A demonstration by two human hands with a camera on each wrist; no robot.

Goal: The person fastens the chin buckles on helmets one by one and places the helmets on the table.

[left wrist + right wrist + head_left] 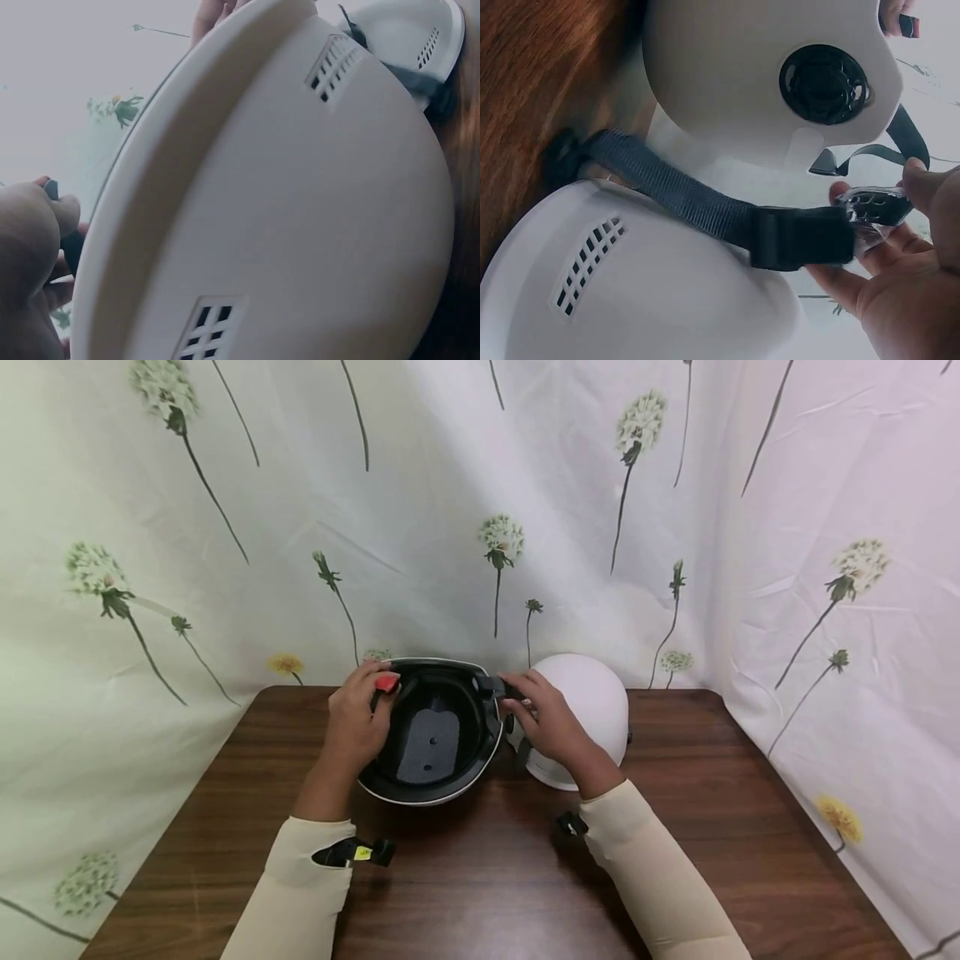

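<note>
A white helmet lies upturned on the table, its black padded inside facing up. At its left rim my left hand holds a red-tipped black buckle piece. My right hand, at the right rim, pinches a black buckle with clear plastic around it. A dark webbing strap with a black slider runs close beside those fingers. Just to the right, a second white helmet stands dome up, partly behind my right hand. The right wrist view shows a round black dial on the upturned helmet's side.
The brown wood-grain table bears both helmets near its back edge. Behind and at the sides hangs a white cloth printed with flowers. Small black wrist devices sit on both pale sleeves.
</note>
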